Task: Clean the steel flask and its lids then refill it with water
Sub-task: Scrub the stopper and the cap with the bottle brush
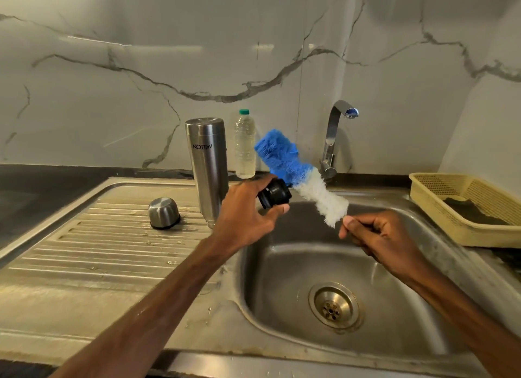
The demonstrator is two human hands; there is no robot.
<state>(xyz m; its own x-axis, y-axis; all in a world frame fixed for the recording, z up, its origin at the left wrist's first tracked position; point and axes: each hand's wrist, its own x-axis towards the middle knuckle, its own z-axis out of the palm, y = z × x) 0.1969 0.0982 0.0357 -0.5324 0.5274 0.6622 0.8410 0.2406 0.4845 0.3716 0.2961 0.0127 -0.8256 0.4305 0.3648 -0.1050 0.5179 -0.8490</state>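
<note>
- The tall cylindrical brushed-steel flask (208,163) stands upright on the ribbed steel draining board (84,250), just left of the sink basin and partly behind the left wrist.
- To its left on the same board, a small rounded steel cap (164,212) with a black rim sits dome-up, apart from the flask.
- The left hand (245,211) reaches over the near-left edge of the stainless steel sink (282,265). Its fingers and thumb curl round a round black plastic lid (275,193) and hold it above the basin's far left corner.
- A fluffy bottle brush (296,171), blue at the far end and white at the near end, slants from far left down to near right and lies against the far side of the black lid.
- The right hand (377,234) hovers over the basin with its fingers curled in. Thumb and forefinger pinch the brush just below the white bristles; the handle itself is hidden in the hand.
- A round steel drain (334,307) sits in the basin floor, and there are water drops on the board.
- By the veined marble wall, a clear plastic bottle with a green cap (245,146) stands just right of the flask, and a curved chrome tap (334,135) rises behind the sink.
- On the right, a pale yellow plastic mesh basket (439,208) holds a dark cloth (465,211).
- Dark bench (42,177) shows at the far left.
</note>
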